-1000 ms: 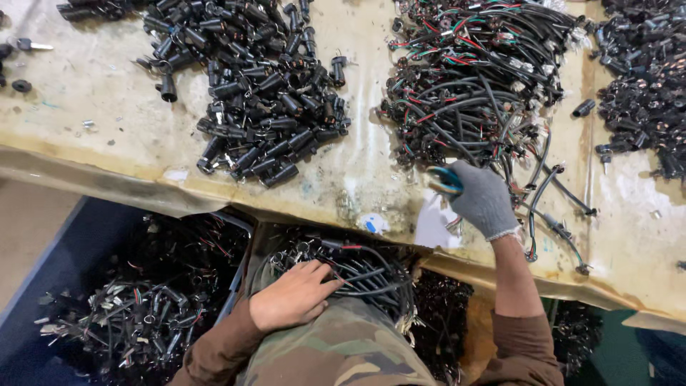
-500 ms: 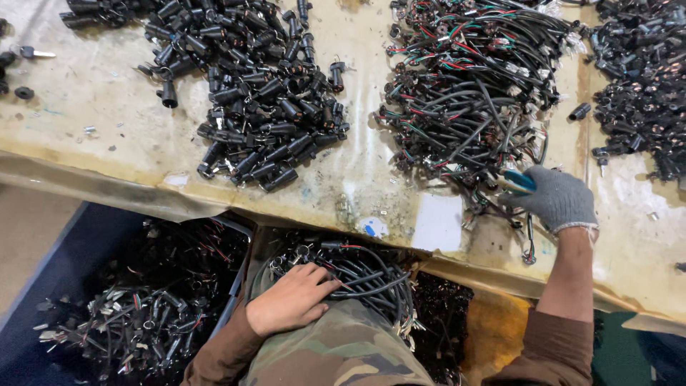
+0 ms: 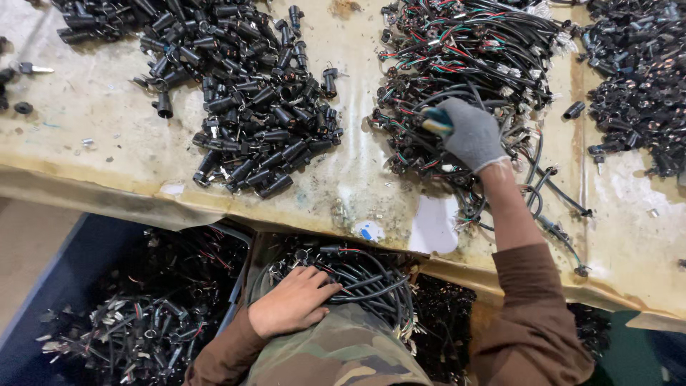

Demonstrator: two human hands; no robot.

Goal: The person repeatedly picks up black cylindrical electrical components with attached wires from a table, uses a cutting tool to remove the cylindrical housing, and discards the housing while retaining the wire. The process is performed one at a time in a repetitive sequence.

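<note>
Worn, yellowish tabletop (image 3: 93, 150), stained and scratched, loaded with heaps of small parts. Black plastic caps (image 3: 243, 107) piled in the middle, sorted apart from the rest. Wired pieces (image 3: 486, 50) with red and green strands heaped to the right, more dark parts (image 3: 636, 78) beyond. Right hand (image 3: 468, 132), in a grey glove, reached deep into the wired heap, fingers curled down among the cords; hard to tell just what got pinched. Left hand (image 3: 293, 300), bare, pressed flat with fingers spread on a coil of black cords (image 3: 364, 279) held on the lap, likely to stop it springing loose. Blue bin (image 3: 86, 286) below, full of finished-looking pieces.
</note>
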